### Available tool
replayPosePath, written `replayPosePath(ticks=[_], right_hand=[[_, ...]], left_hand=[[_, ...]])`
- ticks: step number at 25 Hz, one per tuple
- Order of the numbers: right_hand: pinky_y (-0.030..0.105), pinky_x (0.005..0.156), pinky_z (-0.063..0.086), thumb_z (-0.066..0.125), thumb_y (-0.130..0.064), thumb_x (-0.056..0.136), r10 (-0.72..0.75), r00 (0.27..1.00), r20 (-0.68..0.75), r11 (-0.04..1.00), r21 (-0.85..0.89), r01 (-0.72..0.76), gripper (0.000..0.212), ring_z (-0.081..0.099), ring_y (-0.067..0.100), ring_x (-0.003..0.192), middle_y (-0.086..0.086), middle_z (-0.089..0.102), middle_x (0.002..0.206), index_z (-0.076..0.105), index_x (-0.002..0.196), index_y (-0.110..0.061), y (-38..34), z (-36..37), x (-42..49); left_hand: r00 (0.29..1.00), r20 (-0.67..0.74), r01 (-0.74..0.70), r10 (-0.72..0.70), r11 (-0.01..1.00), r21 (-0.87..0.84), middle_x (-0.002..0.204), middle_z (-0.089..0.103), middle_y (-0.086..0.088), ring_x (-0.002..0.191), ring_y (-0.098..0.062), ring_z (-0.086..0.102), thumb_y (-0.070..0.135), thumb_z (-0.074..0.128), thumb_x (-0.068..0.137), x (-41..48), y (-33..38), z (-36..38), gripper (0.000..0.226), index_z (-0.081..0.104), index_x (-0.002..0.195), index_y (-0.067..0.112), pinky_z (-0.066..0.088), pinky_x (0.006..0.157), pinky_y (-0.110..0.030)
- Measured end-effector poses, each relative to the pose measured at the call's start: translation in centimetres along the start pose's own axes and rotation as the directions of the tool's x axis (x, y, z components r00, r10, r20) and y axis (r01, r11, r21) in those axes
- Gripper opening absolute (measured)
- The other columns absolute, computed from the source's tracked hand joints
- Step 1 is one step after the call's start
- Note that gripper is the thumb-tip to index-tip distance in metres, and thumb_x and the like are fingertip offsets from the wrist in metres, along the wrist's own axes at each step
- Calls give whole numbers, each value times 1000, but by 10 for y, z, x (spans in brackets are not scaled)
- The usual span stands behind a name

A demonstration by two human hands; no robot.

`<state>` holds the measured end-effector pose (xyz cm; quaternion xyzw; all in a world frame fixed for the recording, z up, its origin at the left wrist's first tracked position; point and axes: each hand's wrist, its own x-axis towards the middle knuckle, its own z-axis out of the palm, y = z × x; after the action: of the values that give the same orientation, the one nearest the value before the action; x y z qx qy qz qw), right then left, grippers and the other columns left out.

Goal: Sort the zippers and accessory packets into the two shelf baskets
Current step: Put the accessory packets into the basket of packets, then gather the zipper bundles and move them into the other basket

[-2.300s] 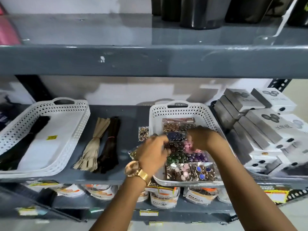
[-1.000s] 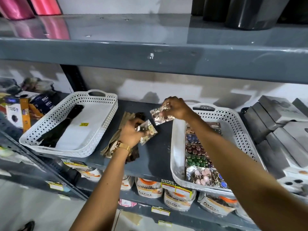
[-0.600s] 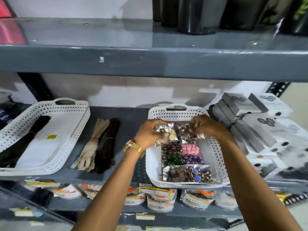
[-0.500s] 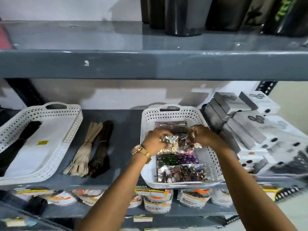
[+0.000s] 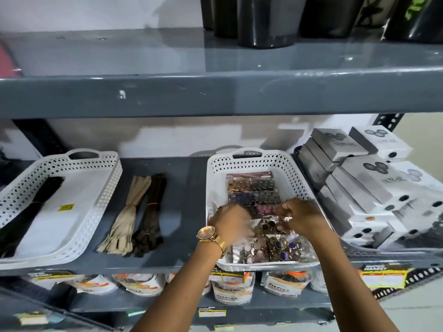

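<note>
Two white perforated baskets stand on the grey shelf. The left basket (image 5: 105,185) holds a black zipper bundle (image 5: 31,207). The right basket (image 5: 213,185) holds several accessory packets (image 5: 251,188) of coloured buttons in rows. Between the baskets lie a beige zipper bundle (image 5: 127,212) and a dark brown zipper bundle (image 5: 148,216). My left hand (image 5: 231,221), with a gold watch, and my right hand (image 5: 300,214) are both inside the right basket, pressing a shiny packet (image 5: 269,227) down among the others. Whether the fingers still grip it is blurred.
Grey and white boxes (image 5: 374,188) are stacked right of the right basket. The upper shelf edge (image 5: 215,92) hangs overhead, with dark containers (image 5: 268,20) on it. White tubs (image 5: 232,291) sit on the shelf below.
Both hands picked up packets from the shelf between the baskets, carried them to the right basket, and have lowered them onto the rows inside.
</note>
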<state>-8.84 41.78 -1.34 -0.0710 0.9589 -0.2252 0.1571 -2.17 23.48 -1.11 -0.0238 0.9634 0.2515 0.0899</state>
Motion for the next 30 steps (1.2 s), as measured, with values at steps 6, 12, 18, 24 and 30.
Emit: replayPosePath(ticks=[6,12,18,24,30], right_hand=[[33,82,56,62,-23,88,-95,961,-258,993,-93,73,17,65,23,91,6,70,107,66,105,-19,-43,-14,-29],[38,81,56,55,-20,93,-445,818,-365,849,120,515,18,68,27,88,9,74,101,70,101,-15,-173,21,-53],[41,91,47,47,-41,93,-343,938,-48,932,-139,333,42,52,34,119,16,59,123,52,119,-9,-268,114,-35],[42,103,40,54,-37,90,-81,996,24,988,-132,83,54,38,35,131,14,40,140,42,133,-6,-277,167,-13],[40,87,51,56,-27,89,-44,993,-108,955,287,73,33,61,36,109,15,64,118,51,116,-8,-268,166,-29]], left_hand=[[946,-320,-90,48,989,-118,117,67,-8,105,-24,63,34,64,86,-22,-8,-37,38,60,121,22,51,91,-34],[820,-561,69,-109,993,-92,125,59,-17,114,-36,56,15,57,88,-37,-109,-93,33,58,121,12,47,99,-42],[910,-299,362,-289,904,227,153,31,-13,129,-36,39,22,45,90,-39,-197,-97,61,24,147,16,38,103,-41],[857,-308,478,-412,860,180,125,51,-17,112,-37,55,16,46,89,-50,-203,-82,49,33,136,13,51,88,-44],[902,-346,305,-260,949,83,131,42,-15,99,-39,65,14,41,93,-75,-189,-86,49,27,140,18,54,75,-47]])
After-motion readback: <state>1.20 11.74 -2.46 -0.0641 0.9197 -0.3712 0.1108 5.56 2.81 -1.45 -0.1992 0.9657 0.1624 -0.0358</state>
